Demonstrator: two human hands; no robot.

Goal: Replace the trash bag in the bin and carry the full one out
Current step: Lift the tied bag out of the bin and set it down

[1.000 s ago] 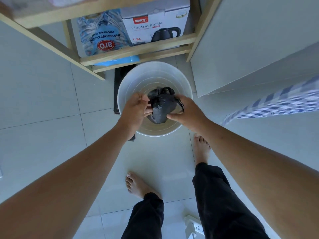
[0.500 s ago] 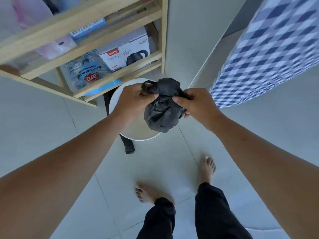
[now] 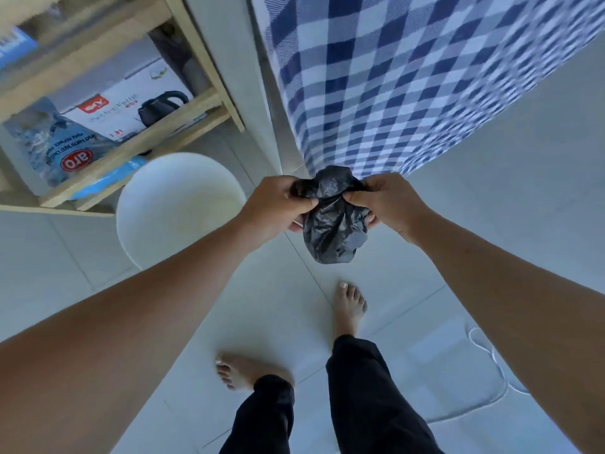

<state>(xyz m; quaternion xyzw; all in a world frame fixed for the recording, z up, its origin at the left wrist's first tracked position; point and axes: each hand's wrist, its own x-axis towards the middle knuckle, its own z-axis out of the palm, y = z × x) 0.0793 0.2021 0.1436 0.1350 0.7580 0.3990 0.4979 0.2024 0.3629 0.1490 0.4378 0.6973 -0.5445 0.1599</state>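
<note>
Head view: black trash bag [image 3: 330, 217] lifted clear of the white bin [image 3: 176, 208], gripped at its neck by both hands.

Raised out of the bin since a second ago, and carried rightward, now hanging above the tiled floor [image 3: 458, 231] beside the checked cloth [image 3: 409, 77]; bin left bare inside, so probably ready for a fresh liner once the full bag goes out. Left hand [image 3: 278, 204] curled tight, fingers pinching the bunched plastic at the top left. Right hand [image 3: 389, 204] likewise closed, fingertips [image 3: 352, 199] pressed into the gathered neck, lower fingers tucked under the bag's side. Possibly tying or twisting shut; cannot tell for certain.
</note>
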